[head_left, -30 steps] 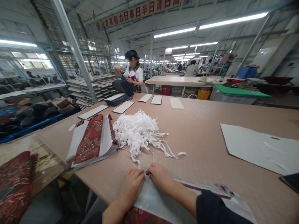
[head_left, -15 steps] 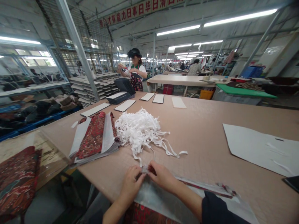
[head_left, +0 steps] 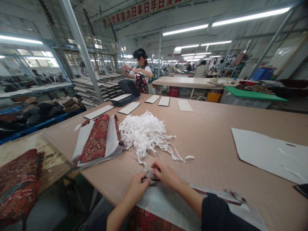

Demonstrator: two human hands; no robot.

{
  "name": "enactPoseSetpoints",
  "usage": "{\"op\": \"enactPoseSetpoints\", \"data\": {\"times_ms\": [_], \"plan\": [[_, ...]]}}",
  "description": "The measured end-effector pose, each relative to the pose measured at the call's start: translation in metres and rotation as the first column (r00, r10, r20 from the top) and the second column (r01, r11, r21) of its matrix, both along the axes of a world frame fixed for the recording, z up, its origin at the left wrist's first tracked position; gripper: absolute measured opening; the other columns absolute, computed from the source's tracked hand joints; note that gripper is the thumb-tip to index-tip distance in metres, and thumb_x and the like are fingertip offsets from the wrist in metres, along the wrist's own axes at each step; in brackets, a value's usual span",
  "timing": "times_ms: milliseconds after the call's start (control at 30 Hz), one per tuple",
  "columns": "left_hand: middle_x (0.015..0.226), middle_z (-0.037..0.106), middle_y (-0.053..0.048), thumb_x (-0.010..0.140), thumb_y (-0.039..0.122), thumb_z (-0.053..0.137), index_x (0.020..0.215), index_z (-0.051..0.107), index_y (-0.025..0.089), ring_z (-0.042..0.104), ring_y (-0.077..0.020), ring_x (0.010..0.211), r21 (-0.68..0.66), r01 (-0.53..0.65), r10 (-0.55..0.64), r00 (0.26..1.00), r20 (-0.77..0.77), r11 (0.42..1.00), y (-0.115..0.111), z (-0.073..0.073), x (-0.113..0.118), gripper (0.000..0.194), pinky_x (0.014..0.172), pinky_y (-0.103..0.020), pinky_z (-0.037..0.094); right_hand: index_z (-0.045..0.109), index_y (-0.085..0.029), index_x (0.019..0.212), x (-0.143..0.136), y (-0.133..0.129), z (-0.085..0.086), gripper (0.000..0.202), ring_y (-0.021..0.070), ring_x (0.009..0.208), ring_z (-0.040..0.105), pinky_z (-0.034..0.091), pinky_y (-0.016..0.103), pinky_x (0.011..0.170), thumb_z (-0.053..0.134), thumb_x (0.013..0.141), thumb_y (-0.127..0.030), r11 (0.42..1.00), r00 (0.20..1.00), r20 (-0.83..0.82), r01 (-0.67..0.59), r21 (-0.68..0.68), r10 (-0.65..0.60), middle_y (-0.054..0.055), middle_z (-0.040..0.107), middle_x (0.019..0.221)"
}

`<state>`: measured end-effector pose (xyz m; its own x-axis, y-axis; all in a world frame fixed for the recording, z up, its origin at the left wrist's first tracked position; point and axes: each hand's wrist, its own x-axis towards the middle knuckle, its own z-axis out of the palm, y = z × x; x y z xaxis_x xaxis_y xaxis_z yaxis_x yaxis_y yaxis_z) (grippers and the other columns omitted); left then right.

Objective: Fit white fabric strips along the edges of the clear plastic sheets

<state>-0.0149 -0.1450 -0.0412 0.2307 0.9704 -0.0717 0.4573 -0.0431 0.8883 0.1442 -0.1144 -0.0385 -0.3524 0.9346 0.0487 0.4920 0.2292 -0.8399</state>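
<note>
A patterned red fabric piece with a pale grey backing [head_left: 166,199] lies at the table's near edge, in front of my body. My left hand [head_left: 138,184] pinches its gathered far-left corner between thumb and fingers. Just to the right, my right hand [head_left: 166,175] has its fingers curled together at the same corner, slightly raised; what sits between its fingertips is too small to make out. A small greyish bit of material shows between the two hands. Beyond them is a heap of white fabric strips [head_left: 144,130], one strip trailing down close to my left hand.
Left of the heap lies a stack of red patterned pieces [head_left: 96,138]. A white board [head_left: 269,152] rests at the right. Pale dark-edged panels [head_left: 129,108] lie along the far edge, where a co-worker [head_left: 141,73] stands. More patterned fabric [head_left: 19,179] hangs at lower left.
My right hand has lifted slightly and drawn a little away from my left hand, widening the gap at the corner. My left hand keeps its pinch almost in place.
</note>
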Motion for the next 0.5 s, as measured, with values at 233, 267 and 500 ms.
{"op": "enactPoseSetpoints", "data": {"times_ms": [233, 267, 500], "plan": [[0.068, 0.061, -0.001, 0.064, 0.034, 0.051, 0.069, 0.061, 0.015, 0.053, -0.0181, 0.071, -0.067, 0.007, -0.006, 1.000, 0.021, 0.998, 0.007, 0.006, -0.001, 0.022, 0.066, -0.026, 0.037, 0.055, -0.018, 0.080, 0.008, 0.003, 0.007, 0.029, 0.0125, 0.075, 0.051, 0.040, 0.022, 0.068, 0.042, 0.063, 0.001, 0.953, 0.972, 0.037, -0.235, 0.192, 0.232, 0.000, 0.058, 0.079], [0.068, 0.060, -0.001, 0.065, 0.033, 0.051, 0.069, 0.061, 0.015, 0.053, -0.0179, 0.071, -0.069, 0.013, -0.012, 1.000, 0.018, 0.998, 0.008, 0.006, -0.001, 0.021, 0.066, -0.026, 0.037, 0.055, -0.018, 0.078, 0.008, 0.004, 0.007, 0.028, 0.0129, 0.076, 0.051, 0.040, 0.023, 0.069, 0.042, 0.062, 0.001, 0.939, 0.963, 0.061, -0.269, 0.217, 0.262, 0.001, 0.058, 0.079], [0.074, 0.059, 0.001, 0.067, 0.031, 0.057, 0.090, 0.056, 0.018, 0.053, -0.0164, 0.069, 0.088, -0.123, 0.141, 0.961, -0.239, 0.989, 0.006, -0.013, -0.002, 0.027, 0.062, -0.025, 0.038, 0.061, -0.018, 0.077, 0.009, 0.015, 0.000, 0.020, 0.0144, 0.076, 0.054, 0.041, 0.025, 0.071, 0.044, 0.073, -0.007, 0.905, 0.942, 0.133, -0.333, 0.265, 0.308, 0.001, 0.061, 0.077]]}}
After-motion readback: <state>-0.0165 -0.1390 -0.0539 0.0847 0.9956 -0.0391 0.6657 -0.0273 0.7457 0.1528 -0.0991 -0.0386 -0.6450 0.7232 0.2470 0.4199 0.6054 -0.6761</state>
